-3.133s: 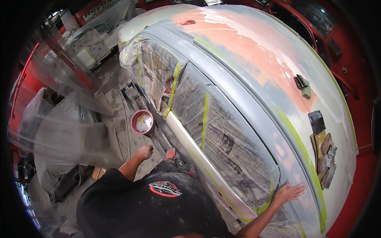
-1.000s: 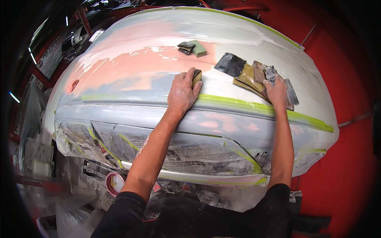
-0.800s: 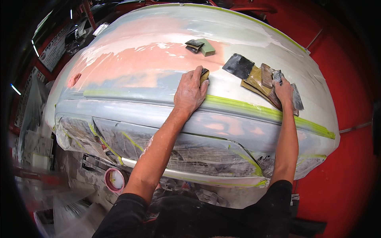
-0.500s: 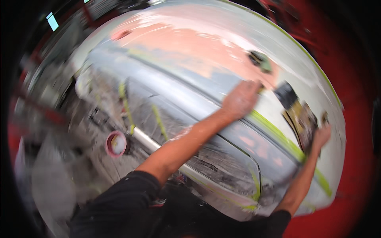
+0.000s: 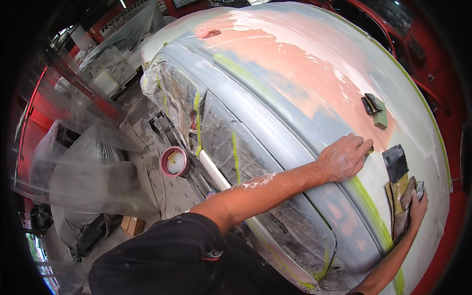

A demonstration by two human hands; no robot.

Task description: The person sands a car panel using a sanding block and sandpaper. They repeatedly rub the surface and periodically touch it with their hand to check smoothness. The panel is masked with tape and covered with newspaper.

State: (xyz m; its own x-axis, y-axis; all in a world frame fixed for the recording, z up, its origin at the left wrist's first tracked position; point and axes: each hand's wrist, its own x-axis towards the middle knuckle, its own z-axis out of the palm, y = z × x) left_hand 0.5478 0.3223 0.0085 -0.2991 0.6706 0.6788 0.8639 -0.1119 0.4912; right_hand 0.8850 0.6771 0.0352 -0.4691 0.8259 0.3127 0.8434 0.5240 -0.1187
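Note:
My left hand (image 5: 344,156) is closed and pressed to the car roof (image 5: 418,152), its fingers curled round a small yellow-and-dark piece (image 5: 369,150) that looks like sandpaper. Most of that piece is hidden. Farther right, my right hand (image 5: 419,209) pinches a small grey piece (image 5: 420,189), seemingly sandpaper too, beside a pile of worn yellow-brown sandpaper (image 5: 399,189). A dark sheet (image 5: 395,162) lies at the pile's far end. Beyond my left hand sits a green sanding block (image 5: 380,119) with dark folded sheets (image 5: 372,103) against it. Orange-pink filler (image 5: 305,73) covers much of the roof.
Yellow-green tape (image 5: 365,199) runs along the roof edge. Plastic sheeting (image 5: 221,132) covers the car's side. A pink tub (image 5: 174,161) with whitish contents stands on the floor at left, near plastic-draped things (image 5: 93,172). A reddish pad (image 5: 208,33) lies at the roof's far end.
The view has shifted, so the roof sits farther right and lower in it. My right hand and its small piece have come closer to the sandpaper pile. My left hand stays near the green block.

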